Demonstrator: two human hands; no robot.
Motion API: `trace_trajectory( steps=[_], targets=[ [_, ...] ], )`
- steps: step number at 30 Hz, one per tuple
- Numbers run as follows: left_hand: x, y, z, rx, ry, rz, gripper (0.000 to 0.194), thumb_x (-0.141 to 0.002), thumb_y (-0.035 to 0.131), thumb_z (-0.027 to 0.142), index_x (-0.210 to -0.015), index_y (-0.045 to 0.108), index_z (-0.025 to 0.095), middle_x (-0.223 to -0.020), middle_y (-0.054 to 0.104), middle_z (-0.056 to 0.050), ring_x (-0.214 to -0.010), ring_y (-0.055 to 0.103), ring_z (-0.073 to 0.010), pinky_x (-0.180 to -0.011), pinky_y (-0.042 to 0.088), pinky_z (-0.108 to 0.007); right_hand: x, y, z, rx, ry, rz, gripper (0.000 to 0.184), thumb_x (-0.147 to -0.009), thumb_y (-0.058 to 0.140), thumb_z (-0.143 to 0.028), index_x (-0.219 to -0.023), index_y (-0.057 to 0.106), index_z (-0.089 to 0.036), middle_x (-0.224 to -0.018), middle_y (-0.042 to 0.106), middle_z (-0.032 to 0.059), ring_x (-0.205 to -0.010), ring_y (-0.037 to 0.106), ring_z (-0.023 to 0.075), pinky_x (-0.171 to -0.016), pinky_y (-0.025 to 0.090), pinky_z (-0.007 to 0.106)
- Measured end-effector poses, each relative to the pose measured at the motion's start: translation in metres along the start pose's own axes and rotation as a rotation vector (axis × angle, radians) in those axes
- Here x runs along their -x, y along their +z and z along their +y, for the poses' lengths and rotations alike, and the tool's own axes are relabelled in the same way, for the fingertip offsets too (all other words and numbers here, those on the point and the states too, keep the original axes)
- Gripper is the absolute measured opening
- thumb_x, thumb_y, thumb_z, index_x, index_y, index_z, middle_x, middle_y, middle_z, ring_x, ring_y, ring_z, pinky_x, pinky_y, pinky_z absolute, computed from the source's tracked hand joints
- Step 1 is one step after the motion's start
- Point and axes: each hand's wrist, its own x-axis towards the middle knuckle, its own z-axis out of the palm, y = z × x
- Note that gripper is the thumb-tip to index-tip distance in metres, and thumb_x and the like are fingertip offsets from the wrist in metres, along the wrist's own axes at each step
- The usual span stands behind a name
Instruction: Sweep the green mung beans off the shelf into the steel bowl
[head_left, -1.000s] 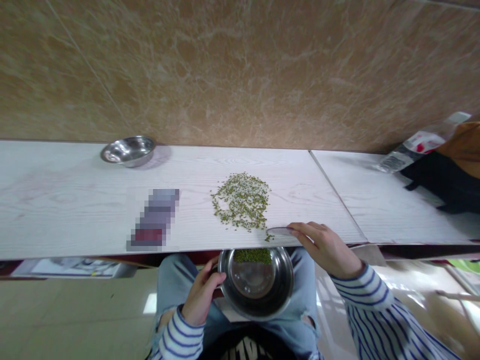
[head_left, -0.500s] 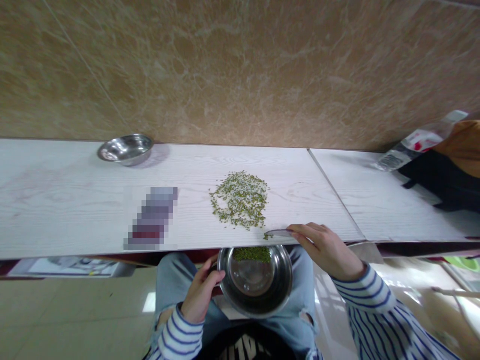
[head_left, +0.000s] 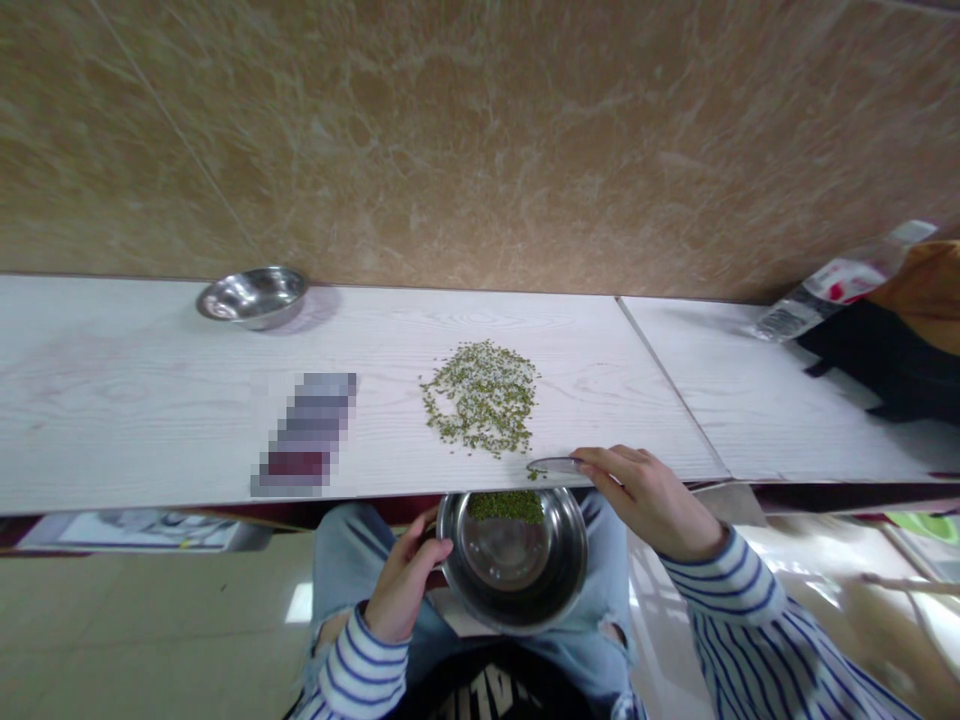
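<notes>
My left hand (head_left: 405, 580) grips the left rim of a steel bowl (head_left: 517, 590) held just below the table's front edge, over my lap. Small green beans (head_left: 507, 506) lie at the bowl's far side. My right hand (head_left: 649, 500) rests on the table's front edge and pinches a thin flat scraper (head_left: 553, 465) lying on the tabletop. A loose pile of green beans (head_left: 484, 398) is spread on the white table (head_left: 150, 400) just beyond the scraper, with a few stray beans beside its tip.
A second steel bowl (head_left: 253, 296) stands at the back left near the marble wall. A blurred flat object (head_left: 306, 435) lies left of the beans. A plastic bottle (head_left: 840, 285) and dark fabric (head_left: 892, 370) lie at the far right.
The scraper in my right hand has edged slightly left along the table's front edge. The bowl and my left hand have barely moved.
</notes>
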Motion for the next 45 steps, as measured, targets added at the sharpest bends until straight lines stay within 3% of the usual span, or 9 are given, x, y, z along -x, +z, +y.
trace_trajectory(
  steps=[15, 33, 41, 45],
  targets=[
    [0.007, 0.004, 0.001, 0.03, -0.01, -0.034, 0.041, -0.061, 0.071, 0.025, -0.102, 0.071, 0.017, -0.078, 0.075, -0.003, -0.064, 0.062, -0.0165, -0.054, 0.047, -0.025, 0.001, 0.002, -0.017, 0.02, 0.013, -0.055, 0.034, -0.103, 0.036, -0.031, -0.118, 0.064, -0.02, -0.092, 0.073, 0.0079, -0.085, 0.068, 0.0193, -0.078, 0.053, 0.037],
    [0.014, 0.0, 0.004, 0.045, 0.016, -0.058, 0.035, -0.06, 0.072, 0.022, -0.095, 0.074, 0.017, -0.079, 0.075, -0.002, -0.072, 0.064, -0.0182, -0.061, 0.048, -0.026, 0.008, 0.003, -0.031, 0.013, 0.004, -0.072, 0.03, -0.102, 0.04, -0.029, -0.118, 0.064, -0.021, -0.091, 0.072, 0.0062, -0.083, 0.068, 0.0203, -0.076, 0.049, 0.036],
    [0.012, -0.001, 0.003, 0.035, 0.011, -0.055, 0.034, -0.061, 0.071, 0.024, -0.095, 0.074, 0.018, -0.076, 0.075, -0.001, -0.07, 0.064, -0.0173, -0.058, 0.047, -0.025, 0.01, 0.001, -0.019, 0.011, 0.088, 0.041, 0.03, -0.102, 0.039, -0.03, -0.116, 0.064, -0.019, -0.095, 0.074, 0.008, -0.085, 0.068, 0.02, -0.078, 0.05, 0.035],
    [0.011, -0.001, 0.003, 0.037, 0.014, -0.063, 0.035, -0.061, 0.071, 0.024, -0.096, 0.073, 0.018, -0.077, 0.075, -0.001, -0.067, 0.063, -0.0168, -0.057, 0.048, -0.025, 0.008, 0.002, -0.018, 0.047, 0.063, 0.021, 0.031, -0.102, 0.039, -0.03, -0.116, 0.065, -0.021, -0.09, 0.073, 0.006, -0.081, 0.068, 0.0195, -0.076, 0.05, 0.035]
  ],
)
